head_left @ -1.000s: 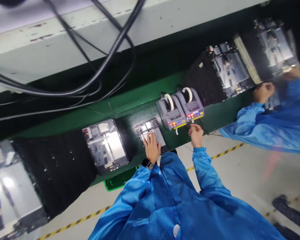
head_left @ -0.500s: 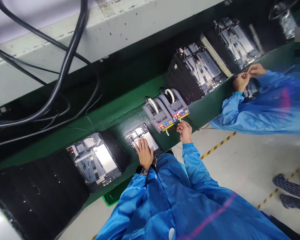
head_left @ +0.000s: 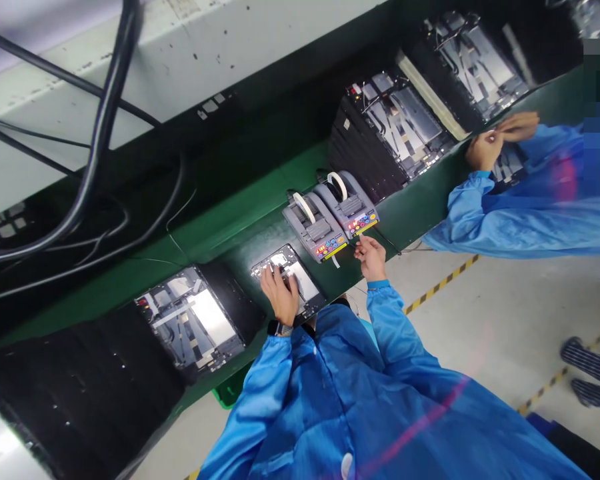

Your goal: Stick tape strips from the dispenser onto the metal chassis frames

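My left hand rests on an opened tablet lying on the green bench, its fingers apart over the tablet's left part. White parts and a silvery plate show around the fingers. My right hand is at the front of the right tape dispenser, with thumb and fingertips pinched on a short white strip of tape at its mouth. Beside it stands the left tape dispenser, from which a white tape end hangs. Both carry a white roll and lit red displays.
Stacks of opened tablets stand left and right on the green bench. Black cables hang at upper left. A co-worker's hands are at the right. A green bin is below the bench.
My left hand has shifted left on the tablet, its fingers more bent, uncovering more of the silvery plate. My right hand stays at the right dispenser's mouth. The view has shifted slightly.
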### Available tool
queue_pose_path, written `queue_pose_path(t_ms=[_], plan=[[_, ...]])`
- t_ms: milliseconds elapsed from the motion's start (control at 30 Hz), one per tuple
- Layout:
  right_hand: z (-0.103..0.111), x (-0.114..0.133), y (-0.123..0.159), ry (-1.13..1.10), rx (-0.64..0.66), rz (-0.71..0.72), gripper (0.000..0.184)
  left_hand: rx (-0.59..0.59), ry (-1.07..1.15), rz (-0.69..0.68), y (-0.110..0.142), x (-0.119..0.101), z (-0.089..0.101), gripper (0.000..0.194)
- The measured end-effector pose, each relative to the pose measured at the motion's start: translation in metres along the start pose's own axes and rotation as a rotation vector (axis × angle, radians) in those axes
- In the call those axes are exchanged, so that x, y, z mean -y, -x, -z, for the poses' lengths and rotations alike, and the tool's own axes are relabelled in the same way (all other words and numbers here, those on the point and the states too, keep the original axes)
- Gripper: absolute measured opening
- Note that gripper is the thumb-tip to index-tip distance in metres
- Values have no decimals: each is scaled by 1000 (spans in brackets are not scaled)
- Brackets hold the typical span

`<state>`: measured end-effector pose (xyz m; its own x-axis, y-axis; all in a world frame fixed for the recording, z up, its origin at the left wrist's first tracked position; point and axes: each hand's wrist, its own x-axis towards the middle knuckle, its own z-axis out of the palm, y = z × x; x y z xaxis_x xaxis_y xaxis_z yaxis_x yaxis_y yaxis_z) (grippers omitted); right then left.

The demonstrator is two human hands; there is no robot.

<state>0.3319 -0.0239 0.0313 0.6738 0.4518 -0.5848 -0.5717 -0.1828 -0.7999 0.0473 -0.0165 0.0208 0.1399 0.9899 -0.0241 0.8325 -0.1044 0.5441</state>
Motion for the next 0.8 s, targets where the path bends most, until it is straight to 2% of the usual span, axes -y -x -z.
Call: queue_pose_path(t_ms=[133,233,333,400,567,800], plan=[[6,0,-3,54,-10,12,34,3,-65,58,-51,6,-3,55],[19,-3,1,73,-93,28,32,65,-107,72,-68,13,-7,49],[29,-9,9,31,-118,82,37,94,-138,45,-60,17,-10,48],[28,-12,13,-1,-106,115,42,107,-146,23,-49,17,-12,47],[8,-11,6,-42,-156,150,48,107,-138,5,-29,18,-14,48],[-6,-9,1,-63,-191,160,53,103,-114,-2,-30,20,-13,47]])
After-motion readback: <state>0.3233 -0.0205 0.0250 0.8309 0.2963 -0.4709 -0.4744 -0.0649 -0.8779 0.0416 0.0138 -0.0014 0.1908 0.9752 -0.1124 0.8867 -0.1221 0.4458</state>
